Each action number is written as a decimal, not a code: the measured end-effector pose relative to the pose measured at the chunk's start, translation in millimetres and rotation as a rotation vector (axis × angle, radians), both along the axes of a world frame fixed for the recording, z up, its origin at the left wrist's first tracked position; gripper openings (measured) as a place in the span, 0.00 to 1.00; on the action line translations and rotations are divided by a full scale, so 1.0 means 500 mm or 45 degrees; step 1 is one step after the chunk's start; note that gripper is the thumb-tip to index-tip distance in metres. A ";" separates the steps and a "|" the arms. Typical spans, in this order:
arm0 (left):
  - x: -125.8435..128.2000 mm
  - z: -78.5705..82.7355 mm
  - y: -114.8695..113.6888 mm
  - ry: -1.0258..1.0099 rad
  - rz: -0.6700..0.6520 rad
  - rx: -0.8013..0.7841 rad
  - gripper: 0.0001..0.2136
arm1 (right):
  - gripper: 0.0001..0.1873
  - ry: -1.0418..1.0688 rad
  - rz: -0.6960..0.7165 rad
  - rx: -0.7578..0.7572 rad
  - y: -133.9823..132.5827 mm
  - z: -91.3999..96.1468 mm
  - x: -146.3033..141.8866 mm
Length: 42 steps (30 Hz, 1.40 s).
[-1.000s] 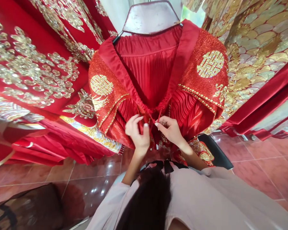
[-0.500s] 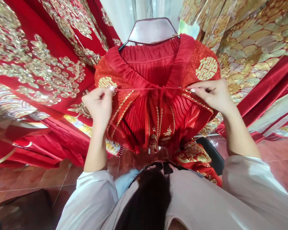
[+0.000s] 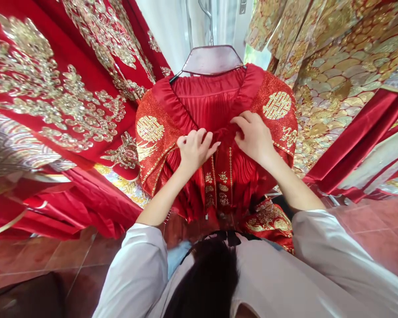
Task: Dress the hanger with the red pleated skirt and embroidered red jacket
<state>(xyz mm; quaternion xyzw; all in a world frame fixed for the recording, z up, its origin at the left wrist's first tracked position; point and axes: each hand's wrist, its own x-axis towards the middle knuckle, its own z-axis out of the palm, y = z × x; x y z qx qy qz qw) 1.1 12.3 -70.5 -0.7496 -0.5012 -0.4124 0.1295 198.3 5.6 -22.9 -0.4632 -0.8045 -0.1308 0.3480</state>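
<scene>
In front of me a red garment [image 3: 202, 106] with gold embroidery hangs on a hanger [image 3: 212, 59] that has a broad pale top. My left hand [image 3: 195, 150] lies over the left side of its front, below the neckline, fingers apart and bent. On the other side my right hand [image 3: 253, 134] rests with curled, spread fingers close to the neckline. A small red bow or knot [image 3: 221, 132] sits between the hands at the base of the V neck. Gold-trimmed red panels [image 3: 217, 181] hang below it. No cord shows between the hands.
Red garments with silver-gold beading [image 3: 56, 97] hang close on the left. A gold scale-patterned garment [image 3: 338, 88] hangs on the right. Red brocade cloth [image 3: 270, 221] lies low near my body. A dark bag-like object [image 3: 26, 296] stands on the tiled floor [image 3: 82, 260].
My hands held a thin red cord pulled taut sideways; they have let it go and moved inward to the neckline. The garment appears slightly lower in view.
</scene>
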 end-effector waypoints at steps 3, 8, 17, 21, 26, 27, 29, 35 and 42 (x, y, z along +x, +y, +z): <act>0.024 -0.009 0.008 0.131 0.034 -0.070 0.11 | 0.12 -0.066 0.014 -0.008 0.013 -0.008 -0.036; 0.026 -0.003 0.009 0.192 0.146 -0.194 0.10 | 0.11 -0.108 -0.063 -0.042 0.045 -0.016 -0.057; 0.006 0.056 -0.003 -0.504 -0.439 -0.449 0.06 | 0.07 0.529 0.158 -0.303 0.067 -0.018 -0.060; 0.017 0.072 -0.012 -0.676 -0.459 -0.370 0.01 | 0.05 0.698 0.195 -0.302 0.061 -0.013 -0.078; -0.026 0.136 -0.019 -0.709 -0.533 -0.241 0.09 | 0.08 0.664 0.210 -0.184 0.037 0.041 -0.013; -0.043 0.154 -0.014 -0.715 -0.515 -0.141 0.12 | 0.08 0.691 0.206 -0.155 0.037 0.060 0.010; -0.077 0.188 0.000 -0.740 -0.484 0.018 0.16 | 0.09 0.744 0.202 -0.134 0.039 0.101 0.057; -0.119 0.232 -0.016 -0.516 -0.542 -0.332 0.08 | 0.05 0.381 0.376 -0.496 0.038 0.158 0.100; -0.093 0.231 -0.037 -0.288 -0.021 0.006 0.05 | 0.07 0.489 0.880 -0.844 0.048 0.138 0.040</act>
